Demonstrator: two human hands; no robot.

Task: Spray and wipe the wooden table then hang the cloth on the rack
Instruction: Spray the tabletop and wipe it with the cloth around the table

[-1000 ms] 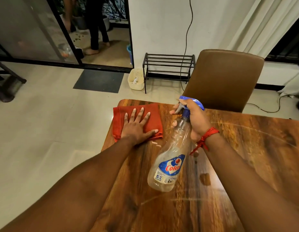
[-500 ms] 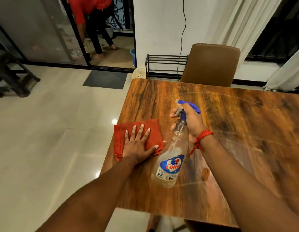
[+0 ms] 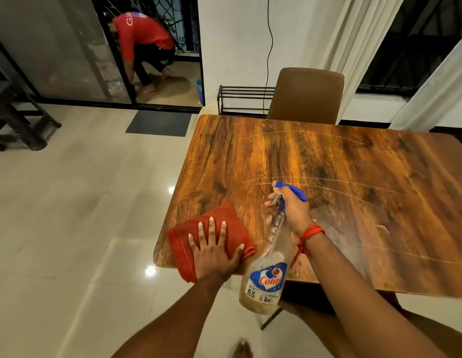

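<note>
A red cloth (image 3: 221, 217) lies on the near left corner of the wooden table (image 3: 328, 171), partly overhanging the edge. My left hand (image 3: 214, 253) presses flat on it, fingers spread, thumb at its right edge. My right hand (image 3: 294, 210) grips the neck of a clear spray bottle (image 3: 268, 280) with a blue trigger and a Colin label. The bottle is tilted, its nozzle pointing at the far left of the table and its base hanging over the near edge. A black metal rack (image 3: 244, 99) stands against the far wall behind the table.
A brown chair (image 3: 305, 96) is tucked in at the table's far side. Beyond the glass door, a person in a red shirt (image 3: 142, 40) bends down. A dark mat (image 3: 157, 123) lies on the tiled floor, with dark wooden furniture (image 3: 18, 120) at the left.
My left hand has slid the cloth along the table's left edge from the far corner to the near corner. The bottle has come back with my right hand.
</note>
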